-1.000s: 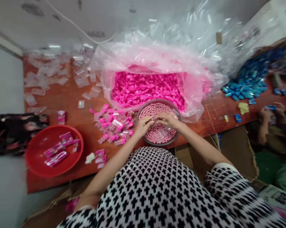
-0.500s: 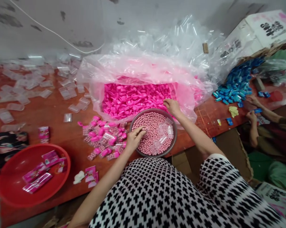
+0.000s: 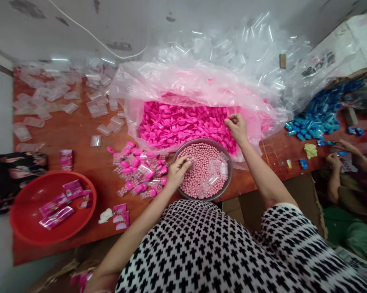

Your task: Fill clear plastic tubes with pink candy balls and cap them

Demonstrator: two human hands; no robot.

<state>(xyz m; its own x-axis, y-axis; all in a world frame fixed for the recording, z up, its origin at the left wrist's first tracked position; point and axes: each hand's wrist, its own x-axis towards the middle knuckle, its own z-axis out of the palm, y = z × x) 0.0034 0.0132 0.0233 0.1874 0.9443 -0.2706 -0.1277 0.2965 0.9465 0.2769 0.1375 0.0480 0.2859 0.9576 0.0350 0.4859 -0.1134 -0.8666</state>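
My left hand (image 3: pixel 178 173) is closed in a pinch at the left rim of a grey bowl (image 3: pixel 230 179), over its pink beads (image 3: pixel 198 162). Between its fingertips is what looks like a small clear plastic case, largely blending with the beads. Several clear cases (image 3: pixel 215 173) lie on the beads at the right. My right hand (image 3: pixel 238 129) is pinched at the right edge of the pink plastic caps (image 3: pixel 183 124) in an open clear bag (image 3: pixel 171 77); what its fingertips hold is too small to make out. Left of the bowl is a pile of bead-filled, pink-capped containers (image 3: pixel 140 171).
Clear plastic pieces (image 3: pixel 46 95) are scattered at the back left. A red basin (image 3: pixel 21 219) holds pink packets (image 3: pixel 57 217). More clear plastic (image 3: pixel 247 44) is heaped behind the bag. At right, a co-worker's hands (image 3: pixel 334 160) are near blue pieces (image 3: pixel 317 118).
The view has swung, so the table appears shifted to the right. My right hand has lifted slightly at the edge of the caps. My left hand stays over the bowl.
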